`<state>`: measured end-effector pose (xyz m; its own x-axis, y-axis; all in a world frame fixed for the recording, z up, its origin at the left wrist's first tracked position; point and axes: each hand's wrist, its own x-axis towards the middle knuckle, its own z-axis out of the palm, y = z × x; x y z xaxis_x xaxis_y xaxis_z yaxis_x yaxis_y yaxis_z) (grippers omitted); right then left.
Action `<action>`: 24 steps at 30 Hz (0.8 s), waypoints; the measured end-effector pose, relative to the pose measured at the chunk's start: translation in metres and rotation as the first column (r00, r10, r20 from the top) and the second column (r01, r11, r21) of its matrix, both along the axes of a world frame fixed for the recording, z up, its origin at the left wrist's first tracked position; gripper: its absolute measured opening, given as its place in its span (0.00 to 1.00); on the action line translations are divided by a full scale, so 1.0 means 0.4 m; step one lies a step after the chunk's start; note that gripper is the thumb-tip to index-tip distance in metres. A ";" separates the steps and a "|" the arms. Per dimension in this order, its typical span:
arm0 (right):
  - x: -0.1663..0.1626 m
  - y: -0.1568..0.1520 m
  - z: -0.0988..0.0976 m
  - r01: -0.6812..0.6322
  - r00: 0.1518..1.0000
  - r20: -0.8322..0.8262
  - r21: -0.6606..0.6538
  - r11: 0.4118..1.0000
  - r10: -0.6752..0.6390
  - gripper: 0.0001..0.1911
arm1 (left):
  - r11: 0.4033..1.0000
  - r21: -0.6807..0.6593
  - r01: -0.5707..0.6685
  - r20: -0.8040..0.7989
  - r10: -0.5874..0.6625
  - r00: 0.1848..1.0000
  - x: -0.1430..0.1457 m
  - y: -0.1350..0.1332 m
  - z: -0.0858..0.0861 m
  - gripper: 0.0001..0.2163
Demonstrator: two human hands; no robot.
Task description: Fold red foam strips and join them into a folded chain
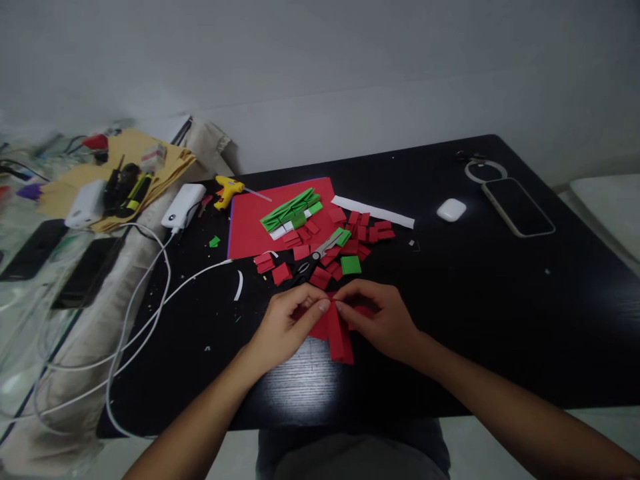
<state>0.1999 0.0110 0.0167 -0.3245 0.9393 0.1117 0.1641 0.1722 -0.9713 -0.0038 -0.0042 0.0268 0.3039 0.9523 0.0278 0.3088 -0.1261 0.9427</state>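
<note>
Both my hands meet over a folded red paper piece (336,333) lying near the front of the black table (500,320). My left hand (287,323) pinches its upper left edge with curled fingers. My right hand (377,317) pinches the same piece from the right, fingertips touching the left ones. Just behind my hands lie several small red folded paper squares (367,230), a few green ones (351,265) and black-handled scissors (307,265).
A red paper sheet (250,227) carries green folded strips (290,210). A yellow glue gun (227,190), a white power bank (183,207) with cables (150,313), a white paper strip (373,211), an earbud case (451,209) and a phone (517,207) lie around. Clutter sits at left.
</note>
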 end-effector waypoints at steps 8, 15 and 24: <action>0.002 0.000 0.002 0.003 0.999 0.038 0.098 0.995 -0.006 0.03 | 0.997 0.070 0.021 -0.060 -0.016 0.998 -0.002 -0.003 0.000 0.08; 0.000 -0.001 0.001 0.008 1.000 0.019 0.063 0.998 -0.010 0.03 | 0.991 0.128 0.043 -0.096 -0.030 0.995 -0.003 0.000 -0.003 0.07; -0.001 -0.002 -0.002 0.021 1.000 0.004 0.042 0.999 -0.022 0.03 | 0.993 0.105 0.056 -0.091 -0.047 0.995 -0.004 0.000 -0.005 0.08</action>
